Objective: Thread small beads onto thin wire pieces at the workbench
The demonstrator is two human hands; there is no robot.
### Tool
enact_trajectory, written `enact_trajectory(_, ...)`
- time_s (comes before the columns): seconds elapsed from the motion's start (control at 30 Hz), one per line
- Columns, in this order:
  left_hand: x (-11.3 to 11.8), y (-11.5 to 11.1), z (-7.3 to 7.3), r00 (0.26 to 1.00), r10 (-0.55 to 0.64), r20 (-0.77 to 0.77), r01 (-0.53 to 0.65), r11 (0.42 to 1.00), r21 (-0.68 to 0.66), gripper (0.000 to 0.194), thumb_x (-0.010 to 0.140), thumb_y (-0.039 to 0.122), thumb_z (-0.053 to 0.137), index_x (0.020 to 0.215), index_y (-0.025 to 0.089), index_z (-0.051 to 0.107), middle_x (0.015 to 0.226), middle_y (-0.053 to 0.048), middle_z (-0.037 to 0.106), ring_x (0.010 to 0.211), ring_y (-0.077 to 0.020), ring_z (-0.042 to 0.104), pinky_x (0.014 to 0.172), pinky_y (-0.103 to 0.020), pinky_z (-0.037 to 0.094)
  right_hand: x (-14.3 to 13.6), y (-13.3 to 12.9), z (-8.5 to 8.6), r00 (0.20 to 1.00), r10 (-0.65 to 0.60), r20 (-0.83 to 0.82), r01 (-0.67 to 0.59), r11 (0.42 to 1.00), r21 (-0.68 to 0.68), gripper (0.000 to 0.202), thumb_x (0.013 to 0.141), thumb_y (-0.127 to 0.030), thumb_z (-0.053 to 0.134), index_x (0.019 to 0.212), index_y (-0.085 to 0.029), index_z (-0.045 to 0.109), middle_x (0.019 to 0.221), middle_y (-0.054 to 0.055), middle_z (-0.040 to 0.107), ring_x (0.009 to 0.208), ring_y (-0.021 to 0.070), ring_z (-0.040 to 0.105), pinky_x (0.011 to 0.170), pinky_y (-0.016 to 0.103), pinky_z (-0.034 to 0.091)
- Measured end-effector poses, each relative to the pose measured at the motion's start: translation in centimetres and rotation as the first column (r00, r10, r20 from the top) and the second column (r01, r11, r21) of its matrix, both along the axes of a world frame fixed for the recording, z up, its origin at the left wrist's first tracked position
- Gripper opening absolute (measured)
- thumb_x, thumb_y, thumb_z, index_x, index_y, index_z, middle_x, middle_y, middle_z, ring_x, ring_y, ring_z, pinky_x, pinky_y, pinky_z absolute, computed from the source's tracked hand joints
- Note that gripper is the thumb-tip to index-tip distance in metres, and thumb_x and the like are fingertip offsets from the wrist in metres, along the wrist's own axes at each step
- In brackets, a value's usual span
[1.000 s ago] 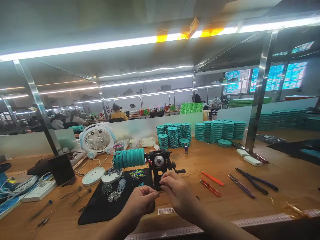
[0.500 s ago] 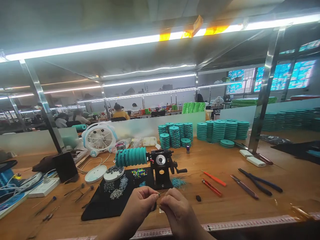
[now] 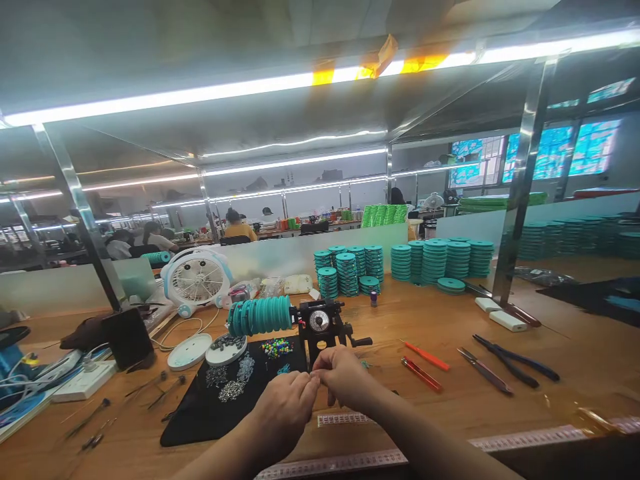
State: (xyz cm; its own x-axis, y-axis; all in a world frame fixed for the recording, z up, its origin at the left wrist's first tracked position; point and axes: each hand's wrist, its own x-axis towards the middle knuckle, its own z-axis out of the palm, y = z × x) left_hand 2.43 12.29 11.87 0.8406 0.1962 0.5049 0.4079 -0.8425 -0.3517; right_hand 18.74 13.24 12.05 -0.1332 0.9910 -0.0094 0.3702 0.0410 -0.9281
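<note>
My left hand point(image 3: 286, 404) is closed, its fingers curled with their tips against those of my right hand point(image 3: 342, 375). My right hand is closed in a pinch. Whatever lies between the fingertips is too small or hidden to make out. Just behind the hands stands a black hand-cranked winder point(image 3: 320, 321) with a round dial. A row of teal spools point(image 3: 263, 316) sits on its shaft. Left of my hands lies a black mat point(image 3: 197, 413) with coloured beads point(image 3: 277, 347), silvery small parts point(image 3: 232, 391) and a white dish point(image 3: 227, 353) of grey pieces.
Stacks of teal spools point(image 3: 347, 275) stand at the back. To the right lie an orange-handled tool point(image 3: 425, 355), a red tool point(image 3: 421, 373), tweezers point(image 3: 485, 371) and dark pliers point(image 3: 515, 360). A white fan point(image 3: 197, 280) stands back left. A measuring strip point(image 3: 530, 437) runs along the front edge.
My right hand has moved up and left, now covering part of the winder's base and the teal snippets. My left hand has turned its back upward. A short ruler strip shows more fully.
</note>
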Motion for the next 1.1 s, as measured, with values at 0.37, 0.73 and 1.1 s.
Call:
enact_trajectory(0.37,1.6,-1.2,0.6,0.811,0.479,0.336,0.191,0.325,-0.926,0.022,0.082,0.033,0.045,0.072,0.016,0.055,0.05,0.004,0.042,0.046,-0.0114,0.037,0.046,-0.025,0.033,2.2,-2.9,1.1,0.981,-0.181,0.072,0.147,0.93,0.338,0.015,0.083,-0.017,0.048,0.081,-0.018,0.063,0.085,0.007,0.063,0.083,0.0207,0.06,0.076,0.033,0.046)
enact_trajectory(0.73,1.9,-2.2,1.5,0.643,0.712,0.284,0.501,-0.11,-0.859,0.026,0.063,0.039,0.064,0.065,0.015,0.055,0.041,0.008,0.042,0.036,-0.0043,0.024,0.039,-0.022,0.014,-0.3,-6.2,-2.1,0.945,0.002,-0.327,0.022,0.997,0.07,0.018,0.075,-0.029,0.062,0.064,-0.015,0.064,0.057,0.001,0.058,0.055,0.0143,0.052,0.054,0.025,0.039)
enact_trajectory(1.1,0.7,-1.9,-0.8,0.94,0.253,0.228,-0.096,0.839,-0.536,0.029,0.088,0.016,0.037,0.066,0.016,0.055,0.06,-0.003,0.056,0.055,-0.0137,0.049,0.051,-0.025,0.034,0.6,-4.4,0.7,0.979,-0.058,0.194,-0.05,0.859,0.509,0.02,0.077,-0.005,0.043,0.069,-0.018,0.056,0.078,0.004,0.057,0.069,0.0157,0.053,0.062,0.025,0.043)
